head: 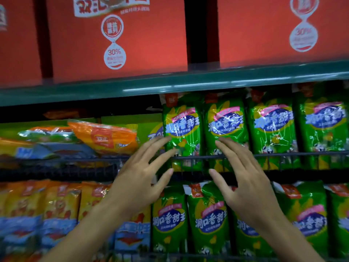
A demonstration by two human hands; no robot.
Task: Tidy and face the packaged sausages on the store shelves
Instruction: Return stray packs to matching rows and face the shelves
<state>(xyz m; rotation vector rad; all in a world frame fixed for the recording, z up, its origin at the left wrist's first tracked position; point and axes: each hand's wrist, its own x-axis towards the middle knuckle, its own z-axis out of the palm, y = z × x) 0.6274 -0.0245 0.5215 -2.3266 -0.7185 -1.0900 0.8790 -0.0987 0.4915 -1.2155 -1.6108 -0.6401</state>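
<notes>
Both hands are reaching up with fingers spread and straight, gripping nothing: the left hand (139, 173) is touching the leftmost green sausage pack (182, 133), the right hand (243, 176) the next green pack (225, 127). These packs are standing upright behind the wire rail (283, 155) (orange packs (105, 137) are lying flat to their left).

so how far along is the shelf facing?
Done: green packs on the middle shelf stand upright, labels forward. In hand: left hand and right hand, both open, reach the two leftmost green packs. Left: orange packs lying toppled further left.
</notes>
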